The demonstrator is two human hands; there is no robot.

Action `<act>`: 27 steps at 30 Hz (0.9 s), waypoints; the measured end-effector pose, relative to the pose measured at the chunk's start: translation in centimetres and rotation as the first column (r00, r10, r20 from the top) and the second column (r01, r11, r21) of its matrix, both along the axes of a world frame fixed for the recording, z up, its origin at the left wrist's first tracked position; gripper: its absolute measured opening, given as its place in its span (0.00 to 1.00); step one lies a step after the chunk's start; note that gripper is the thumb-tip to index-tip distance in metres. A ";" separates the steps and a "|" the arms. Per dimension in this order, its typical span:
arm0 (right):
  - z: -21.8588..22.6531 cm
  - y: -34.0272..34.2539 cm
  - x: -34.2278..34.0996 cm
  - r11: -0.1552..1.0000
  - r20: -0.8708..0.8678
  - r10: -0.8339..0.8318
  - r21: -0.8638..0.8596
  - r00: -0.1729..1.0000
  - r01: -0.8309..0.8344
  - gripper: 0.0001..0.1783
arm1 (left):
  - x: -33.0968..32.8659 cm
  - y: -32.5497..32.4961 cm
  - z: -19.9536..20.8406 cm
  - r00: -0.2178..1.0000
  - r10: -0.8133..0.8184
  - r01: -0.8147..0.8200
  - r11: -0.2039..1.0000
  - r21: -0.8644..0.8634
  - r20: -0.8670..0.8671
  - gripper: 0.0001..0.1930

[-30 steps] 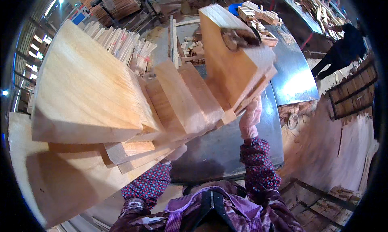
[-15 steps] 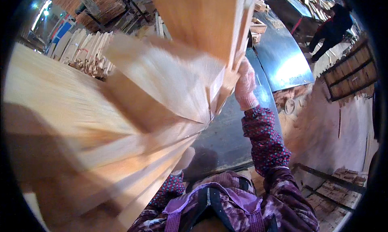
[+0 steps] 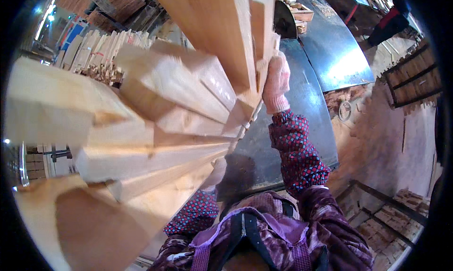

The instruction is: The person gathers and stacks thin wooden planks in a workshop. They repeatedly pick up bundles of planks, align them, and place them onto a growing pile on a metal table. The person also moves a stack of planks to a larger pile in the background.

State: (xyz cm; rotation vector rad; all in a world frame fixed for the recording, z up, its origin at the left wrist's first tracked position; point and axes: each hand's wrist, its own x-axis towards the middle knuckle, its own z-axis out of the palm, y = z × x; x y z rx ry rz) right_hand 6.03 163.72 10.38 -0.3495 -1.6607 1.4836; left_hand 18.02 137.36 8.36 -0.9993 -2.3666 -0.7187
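A bulky bundle of pale wooden boards (image 3: 193,115) fills the left and middle of the view, with their near ends gathered close to me and their far ends fanning out to the left and upward. My right hand (image 3: 277,82), in a pink knitted glove, grips the bundle's right side, its fingertips partly hidden by wood. Lower down, my gloved left hand (image 3: 217,173) is pressed against the underside of the boards, and most of its fingers are behind them. The bundle is held up over a grey metal table (image 3: 292,143).
A dark curved disc-like part (image 3: 285,20) stands at the table's far end beside wood offcuts (image 3: 302,14). Stacked slats (image 3: 101,54) lie at far left. A person in dark clothes (image 3: 389,25) is at upper right. A handwheel (image 3: 345,110) sits under the table's right side.
The boards have swung and spread, uncovering the dark disc and a gap at the left. My right hand has shifted a little left and away from me. The person at upper right has moved.
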 end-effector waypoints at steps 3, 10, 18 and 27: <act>2.1 1.1 -0.9 0.980 0.179 0.013 0.193 0.984 -0.048 0.25 | 0.7 1.1 1.2 0.992 0.058 -0.065 0.996 0.064 0.113 0.14; 6.3 1.2 -2.9 0.762 0.798 -0.100 0.446 0.595 -0.469 0.34 | 3.5 8.6 1.4 0.658 -0.251 -0.659 0.263 0.704 0.710 0.19; -5.7 -0.1 -2.7 0.539 0.793 -0.220 0.585 0.569 -0.606 0.36 | 4.2 3.5 -6.9 -0.308 -0.367 -0.651 0.754 0.087 0.878 0.33; -4.0 -0.4 -1.6 0.583 0.783 -0.147 0.563 0.605 -0.587 0.30 | 1.9 -0.5 -9.0 -0.595 -0.356 -0.170 0.932 0.320 0.721 0.28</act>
